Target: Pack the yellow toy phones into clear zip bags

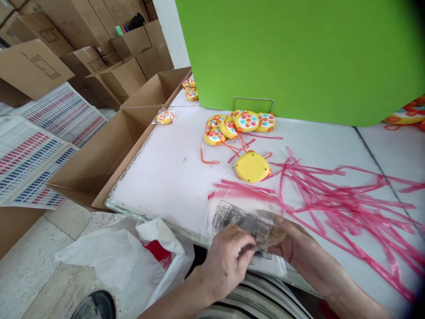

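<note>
At the table's front edge, my left hand [229,261] is closed in a pinch on the edge of a clear plastic bag [264,237]. Opposite it, my right hand [295,243] curls around a yellowish object [277,237], mostly hidden by the fingers and film. Beneath both hands lies a stack of clear bags [229,217] with black printed boxes. Just beyond the stack, a yellow toy [252,166] rests back side up, with small screw holes and an orange cord. Behind it sits a pile of yellow toys [246,121] with white faces and coloured dots, some with orange cords.
Pink plastic strips [325,199] spread over the right side of the table. An open carton [109,164] stands against the left edge, near one bagged toy [165,117]. A green panel [299,57] rises behind. A white plastic bag [133,261] hangs below the table edge.
</note>
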Demonstrator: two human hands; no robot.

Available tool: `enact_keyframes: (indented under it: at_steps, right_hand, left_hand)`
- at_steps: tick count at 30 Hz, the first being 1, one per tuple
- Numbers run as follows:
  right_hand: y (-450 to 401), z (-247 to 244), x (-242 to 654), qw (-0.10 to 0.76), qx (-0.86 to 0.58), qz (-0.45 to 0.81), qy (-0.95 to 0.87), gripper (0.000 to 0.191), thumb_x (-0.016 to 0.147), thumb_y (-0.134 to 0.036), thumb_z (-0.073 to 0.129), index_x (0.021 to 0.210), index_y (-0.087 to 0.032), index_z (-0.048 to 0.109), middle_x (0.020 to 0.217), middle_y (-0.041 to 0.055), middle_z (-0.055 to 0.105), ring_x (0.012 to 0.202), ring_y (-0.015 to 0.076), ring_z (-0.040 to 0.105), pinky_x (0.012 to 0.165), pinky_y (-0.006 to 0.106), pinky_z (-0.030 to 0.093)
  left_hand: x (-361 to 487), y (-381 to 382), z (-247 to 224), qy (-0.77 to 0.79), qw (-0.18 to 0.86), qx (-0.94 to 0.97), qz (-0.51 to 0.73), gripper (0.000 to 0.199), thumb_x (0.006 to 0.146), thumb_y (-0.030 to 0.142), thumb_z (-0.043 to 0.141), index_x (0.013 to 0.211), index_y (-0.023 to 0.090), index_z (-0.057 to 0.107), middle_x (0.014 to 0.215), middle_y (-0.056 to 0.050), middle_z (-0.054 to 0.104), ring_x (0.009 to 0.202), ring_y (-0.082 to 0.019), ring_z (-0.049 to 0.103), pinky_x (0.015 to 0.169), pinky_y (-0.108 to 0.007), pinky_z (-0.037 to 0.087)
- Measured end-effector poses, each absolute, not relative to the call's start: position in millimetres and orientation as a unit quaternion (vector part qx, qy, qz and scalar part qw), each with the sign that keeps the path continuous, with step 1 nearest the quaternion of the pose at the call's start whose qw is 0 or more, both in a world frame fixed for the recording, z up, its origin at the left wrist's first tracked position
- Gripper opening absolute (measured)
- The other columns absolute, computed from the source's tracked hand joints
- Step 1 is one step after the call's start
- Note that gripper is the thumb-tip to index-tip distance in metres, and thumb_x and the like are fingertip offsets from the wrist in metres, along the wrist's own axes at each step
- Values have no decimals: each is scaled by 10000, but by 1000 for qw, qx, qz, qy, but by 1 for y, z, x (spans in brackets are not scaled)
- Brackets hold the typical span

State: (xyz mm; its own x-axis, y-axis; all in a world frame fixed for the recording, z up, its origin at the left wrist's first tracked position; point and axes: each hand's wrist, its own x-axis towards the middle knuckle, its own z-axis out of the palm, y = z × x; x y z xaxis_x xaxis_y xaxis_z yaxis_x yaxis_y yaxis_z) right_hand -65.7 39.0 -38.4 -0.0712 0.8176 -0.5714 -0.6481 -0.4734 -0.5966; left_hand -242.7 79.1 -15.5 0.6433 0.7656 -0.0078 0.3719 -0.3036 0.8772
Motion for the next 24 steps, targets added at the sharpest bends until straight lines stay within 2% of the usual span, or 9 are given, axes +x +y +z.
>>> enact_keyframes:
  at_steps: [2, 4, 9, 12, 14, 17, 19, 21, 24]
  right_hand:
    - [38, -37, -67, 509, -463, 720, -90, 313, 763, -318, 707, 1058, -227, 654, 840, 20, 741, 687, 162, 678, 647, 276, 528]
    - [37, -36, -68, 510, -466, 718, -83, 326, 743, -260, 719, 1062, -221, 660, 855, 25, 741, 703, 169, 681, 644, 279, 534]
    - [39, -36, -68, 517, -484, 703, -64, 305, 719, -224, 736, 1020, -207, 687, 829, 39, 737, 656, 158, 674, 597, 247, 543]
    - [37, -38, -67, 522, -482, 700, -64, 299, 727, -186, 731, 1022, -217, 693, 754, 15, 719, 623, 121, 648, 588, 199, 536]
    - [36, -40, -67, 526, -489, 693, -55, 325, 707, -157, 741, 1023, -217, 695, 705, -4, 700, 601, 103, 628, 584, 177, 529]
    - [40, -34, -72, 531, -507, 677, -41, 330, 665, -144, 759, 983, -215, 708, 674, -15, 688, 574, 95, 613, 558, 165, 521]
    - [48, -22, -77, 526, -512, 676, -63, 311, 668, -171, 749, 973, -213, 706, 714, 2, 704, 610, 126, 639, 566, 205, 534]
    - [57, -6, -80, 533, -489, 681, -114, 292, 698, -243, 734, 987, -219, 696, 837, 32, 725, 696, 165, 668, 608, 255, 550]
    - [64, 12, -77, 563, -442, 670, -198, 340, 745, -409, 700, 1047, -254, 678, 1090, 66, 695, 924, 221, 663, 733, 307, 555]
  left_hand:
    - [-246, 73, -18, 308, 428, 820, 222, 112, 817, 183, 587, 893, 149, 661, 919, -126, 675, 934, -238, 587, 857, -335, 467]
    - [-254, 71, -19, 280, 397, 841, 238, 219, 787, 263, 645, 968, 140, 647, 997, -155, 666, 1035, -274, 563, 926, -376, 452]
    - [-285, 75, -21, 306, 316, 862, 252, 443, 768, 357, 673, 1147, 156, 560, 1178, -178, 615, 1236, -330, 448, 1048, -499, 332]
    - [-295, 75, -25, 319, 258, 890, 198, 706, 724, 443, 707, 1309, 164, 426, 1327, -198, 516, 1329, -371, 324, 1079, -604, 213]
    - [-292, 73, -27, 319, 227, 909, 143, 789, 723, 408, 714, 1371, 150, 346, 1401, -206, 435, 1364, -379, 250, 1071, -632, 203]
    - [-279, 74, -26, 333, 189, 916, 118, 650, 807, 178, 598, 1394, 148, 321, 1437, -180, 396, 1384, -341, 222, 1071, -615, 233]
    - [-271, 81, -20, 342, 185, 908, 154, 562, 830, 55, 468, 1373, 159, 371, 1384, -155, 477, 1367, -305, 283, 1081, -576, 250]
    - [-268, 92, -10, 350, 210, 885, 223, 510, 841, 30, 402, 1325, 182, 452, 1287, -126, 580, 1286, -269, 431, 1081, -504, 295]
    - [-274, 110, 11, 395, 295, 783, 380, 356, 885, 122, 418, 1192, 192, 583, 1150, -88, 668, 1082, -218, 604, 997, -373, 425]
